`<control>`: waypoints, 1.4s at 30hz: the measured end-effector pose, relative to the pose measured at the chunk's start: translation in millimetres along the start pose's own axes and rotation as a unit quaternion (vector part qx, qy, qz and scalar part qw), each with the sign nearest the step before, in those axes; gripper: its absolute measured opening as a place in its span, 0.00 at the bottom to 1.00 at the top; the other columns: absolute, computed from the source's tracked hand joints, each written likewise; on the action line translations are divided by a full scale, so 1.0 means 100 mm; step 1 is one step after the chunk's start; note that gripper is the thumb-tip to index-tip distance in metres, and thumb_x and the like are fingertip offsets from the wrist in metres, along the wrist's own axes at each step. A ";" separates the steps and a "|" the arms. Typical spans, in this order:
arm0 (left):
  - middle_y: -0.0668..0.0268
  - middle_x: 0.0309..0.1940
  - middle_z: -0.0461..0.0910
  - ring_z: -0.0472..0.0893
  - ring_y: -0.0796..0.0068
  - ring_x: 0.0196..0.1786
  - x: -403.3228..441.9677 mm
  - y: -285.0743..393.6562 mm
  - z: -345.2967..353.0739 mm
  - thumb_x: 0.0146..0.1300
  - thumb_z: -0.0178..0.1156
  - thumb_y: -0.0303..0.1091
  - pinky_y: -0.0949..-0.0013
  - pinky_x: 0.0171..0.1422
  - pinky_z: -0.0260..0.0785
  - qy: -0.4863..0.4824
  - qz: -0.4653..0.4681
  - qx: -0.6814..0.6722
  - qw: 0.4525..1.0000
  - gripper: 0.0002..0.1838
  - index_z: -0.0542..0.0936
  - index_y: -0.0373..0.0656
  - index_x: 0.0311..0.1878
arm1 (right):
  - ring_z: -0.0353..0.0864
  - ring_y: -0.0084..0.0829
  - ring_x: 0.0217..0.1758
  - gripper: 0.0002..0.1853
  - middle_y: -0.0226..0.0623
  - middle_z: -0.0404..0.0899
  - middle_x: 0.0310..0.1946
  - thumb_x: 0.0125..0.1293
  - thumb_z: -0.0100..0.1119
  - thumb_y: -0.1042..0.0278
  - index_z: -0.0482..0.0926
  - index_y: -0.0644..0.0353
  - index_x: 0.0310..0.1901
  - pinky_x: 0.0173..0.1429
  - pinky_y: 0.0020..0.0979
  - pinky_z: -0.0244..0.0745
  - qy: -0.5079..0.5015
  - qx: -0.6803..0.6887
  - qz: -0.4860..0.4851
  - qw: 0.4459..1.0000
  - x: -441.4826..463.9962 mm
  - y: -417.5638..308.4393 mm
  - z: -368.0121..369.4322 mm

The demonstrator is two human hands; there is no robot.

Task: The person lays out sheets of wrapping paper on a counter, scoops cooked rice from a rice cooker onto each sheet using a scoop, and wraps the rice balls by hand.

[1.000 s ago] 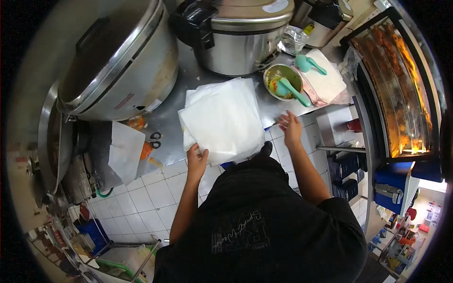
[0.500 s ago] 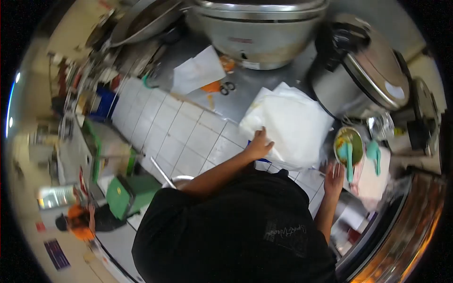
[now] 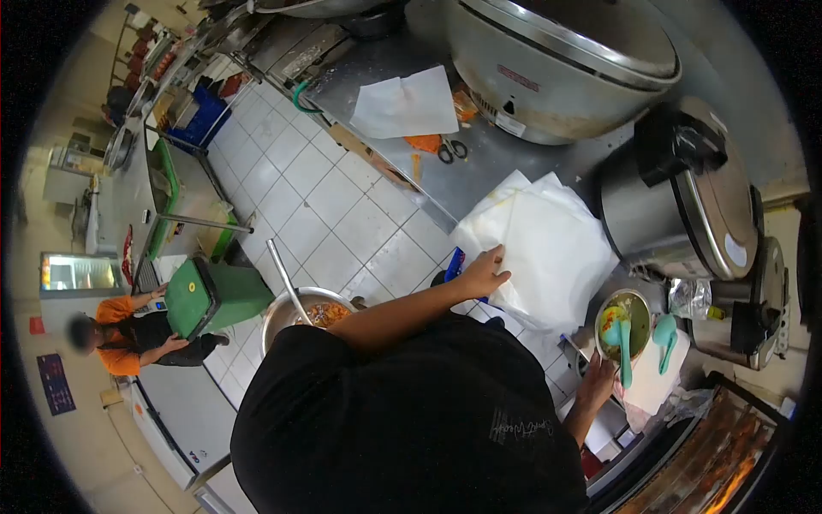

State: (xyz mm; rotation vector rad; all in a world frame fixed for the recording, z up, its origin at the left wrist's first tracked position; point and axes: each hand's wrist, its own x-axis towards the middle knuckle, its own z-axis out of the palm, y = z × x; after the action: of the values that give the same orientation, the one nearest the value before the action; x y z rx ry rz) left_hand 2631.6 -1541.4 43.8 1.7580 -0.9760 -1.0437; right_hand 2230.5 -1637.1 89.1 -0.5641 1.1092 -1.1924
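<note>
My left hand [image 3: 484, 274] rests at the left edge of a loose stack of white paper sheets [image 3: 548, 248], thumb and forefinger apart on top. The sheets lie on the steel counter, their near corner reaching past its edge. On the right, my right hand [image 3: 597, 383] is at the near side of a metal bowl [image 3: 641, 307], its fingers partly hidden against the bowl. Inside the bowl is greenish food with red and yellow bits, and a turquoise spoon [image 3: 625, 351] leans over its rim. A second turquoise spoon [image 3: 664, 343] lies beside it on a pale sheet.
A large silver cooker [image 3: 556, 77] and a lidded steel cooker [image 3: 676, 201] stand behind. Scissors [image 3: 452, 149] and a white sheet [image 3: 404, 103] lie on the counter. A pot of food [image 3: 321, 313] stands left. Flames [image 3: 728, 488] show lower right. A person in orange [image 3: 120, 334] holds a green bin [image 3: 214, 295].
My view has shifted, and the counter things now appear lower. My right hand has closed in on the bowl. The person in orange now has both hands at the green bin.
</note>
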 end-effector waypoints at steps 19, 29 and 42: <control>0.50 0.71 0.67 0.64 0.58 0.74 0.24 -0.10 -0.12 0.68 0.64 0.43 0.56 0.76 0.57 -0.167 0.143 -0.195 0.956 0.34 0.66 0.38 0.72 | 0.77 0.48 0.62 0.18 0.55 0.74 0.57 0.73 0.51 0.72 0.68 0.76 0.59 0.69 0.41 0.77 -0.345 -0.033 0.317 0.883 -0.61 1.95 5.47; 0.55 0.71 0.68 0.66 0.59 0.73 0.49 -0.52 0.26 0.70 0.62 0.44 0.57 0.77 0.57 -0.180 0.222 -0.225 0.932 0.28 0.72 0.41 0.69 | 0.81 0.43 0.50 0.19 0.50 0.72 0.58 0.72 0.56 0.71 0.67 0.65 0.61 0.49 0.40 0.88 -0.279 -0.101 0.240 0.925 -0.42 2.94 5.65; 0.42 0.52 0.80 0.81 0.43 0.54 0.70 0.07 0.08 0.48 0.73 0.55 0.52 0.60 0.73 -0.085 -0.057 -0.021 0.995 0.43 0.75 0.28 0.58 | 0.74 0.45 0.61 0.21 0.52 0.70 0.62 0.77 0.47 0.64 0.66 0.67 0.65 0.64 0.44 0.73 -0.145 -0.478 -0.339 0.797 -0.03 0.67 2.75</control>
State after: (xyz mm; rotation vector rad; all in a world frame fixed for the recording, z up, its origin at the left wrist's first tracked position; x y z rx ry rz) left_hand 2647.4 -1609.2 29.9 1.7271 -0.9588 -1.2949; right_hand 2506.6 -1664.4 143.5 -2.0001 1.2313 -0.9853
